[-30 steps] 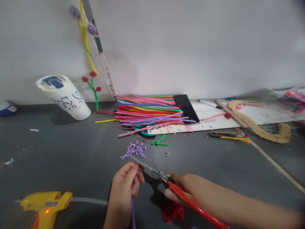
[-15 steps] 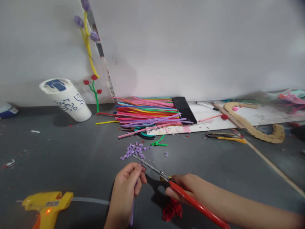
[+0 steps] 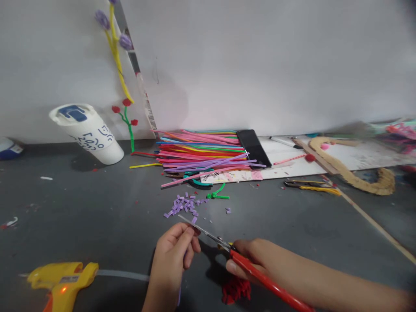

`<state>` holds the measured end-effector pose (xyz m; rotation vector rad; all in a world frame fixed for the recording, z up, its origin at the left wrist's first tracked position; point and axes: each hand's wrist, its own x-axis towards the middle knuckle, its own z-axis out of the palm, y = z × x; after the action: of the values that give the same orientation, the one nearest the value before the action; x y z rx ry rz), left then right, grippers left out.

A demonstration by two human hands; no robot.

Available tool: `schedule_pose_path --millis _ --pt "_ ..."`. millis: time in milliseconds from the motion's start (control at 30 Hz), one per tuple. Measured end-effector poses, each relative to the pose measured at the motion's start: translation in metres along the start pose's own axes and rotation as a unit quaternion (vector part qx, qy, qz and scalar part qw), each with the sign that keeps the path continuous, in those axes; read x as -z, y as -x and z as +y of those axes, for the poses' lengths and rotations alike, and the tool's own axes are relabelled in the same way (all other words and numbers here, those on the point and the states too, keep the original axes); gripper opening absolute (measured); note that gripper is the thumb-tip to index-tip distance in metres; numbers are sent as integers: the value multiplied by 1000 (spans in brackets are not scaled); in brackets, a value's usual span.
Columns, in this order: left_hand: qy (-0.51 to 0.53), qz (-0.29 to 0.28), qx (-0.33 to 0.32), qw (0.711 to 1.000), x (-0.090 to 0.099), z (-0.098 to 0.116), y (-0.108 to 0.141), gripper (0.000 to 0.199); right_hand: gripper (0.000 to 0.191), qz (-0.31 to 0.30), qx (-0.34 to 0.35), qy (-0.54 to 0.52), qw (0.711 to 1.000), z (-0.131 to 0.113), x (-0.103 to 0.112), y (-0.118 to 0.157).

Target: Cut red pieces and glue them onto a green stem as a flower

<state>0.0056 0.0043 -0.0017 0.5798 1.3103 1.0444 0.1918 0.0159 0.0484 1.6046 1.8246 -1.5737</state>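
Between thumb and fingers, my left hand (image 3: 177,249) pinches a purple pipe cleaner (image 3: 179,296), whose tail hangs below the hand. Its short tip shows past my fingertips at the blades of the scissors (image 3: 208,234). My right hand (image 3: 251,258) is closed around the red handles of these scissors, and the blades point up and left across the tip. Just beyond lies a loose pile of short purple pieces (image 3: 183,204). Below my right hand sits a red fuzzy bundle (image 3: 236,289), partly covered by the handle.
A yellow glue gun (image 3: 65,281) with a lit orange light lies front left. Behind are a white tumbler (image 3: 94,134), many coloured pipe cleaners (image 3: 201,151), a black phone (image 3: 255,149) and a green twisted piece (image 3: 218,195). A curved cardboard form (image 3: 357,182) lies right.
The scissors' blades have come closer together and shifted slightly left and down at the purple tip. My left hand stays nearly in place. The whole view has shifted slightly.
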Motion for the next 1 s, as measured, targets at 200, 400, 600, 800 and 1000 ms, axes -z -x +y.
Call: schedule_pose_path --millis 200,400,600,800,1000 --pt "-2 -1 2 1000 0 -1 -2 23 41 -8 11 -17 1000 3 1 -1" --pt "-7 -5 16 1000 5 -7 -3 25 36 -10 -7 -35 999 1 -3 -3" --pt "-2 -8 23 1000 6 -11 -5 26 37 -3 -19 -43 999 3 -8 -6" --pt "3 -15 37 999 5 -11 -7 25 37 8 -17 -43 999 6 -9 -10" --pt "8 -14 46 999 5 -12 -8 22 33 -6 -31 -26 999 -3 -4 -7"
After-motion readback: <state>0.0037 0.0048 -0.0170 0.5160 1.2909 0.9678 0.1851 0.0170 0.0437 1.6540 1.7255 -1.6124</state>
